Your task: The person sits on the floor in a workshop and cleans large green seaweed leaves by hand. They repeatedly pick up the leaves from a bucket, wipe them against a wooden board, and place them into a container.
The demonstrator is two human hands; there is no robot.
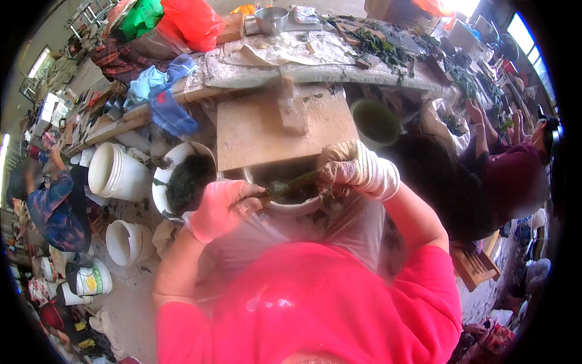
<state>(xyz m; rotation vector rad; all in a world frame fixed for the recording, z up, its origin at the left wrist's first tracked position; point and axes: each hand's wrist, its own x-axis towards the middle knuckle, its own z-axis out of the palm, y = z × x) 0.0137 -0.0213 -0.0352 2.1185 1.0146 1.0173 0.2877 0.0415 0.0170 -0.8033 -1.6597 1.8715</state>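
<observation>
My left hand [220, 208], in a pale fabric glove, pinches one end of a wet green strip [298, 183] that looks like seaweed. My right hand [352, 170], gloved in striped knit with a soiled front, is closed around the strip's other end. The strip spans the gap between both hands, above a white bucket [295, 208] between my knees. What fills this bucket is mostly hidden. A wooden board [245, 129] lies just beyond the hands, with a blurred wooden block [292, 109] on it.
Left of my legs stand a bucket [157, 193] of dark green seaweed and stacked white buckets [122, 173]. A round tub [376, 122] of greenish contents sits right of the board. The long worktable [273, 73] bears a metal bowl [272, 20] and seaweed [382, 48]. Co-workers sit on both sides.
</observation>
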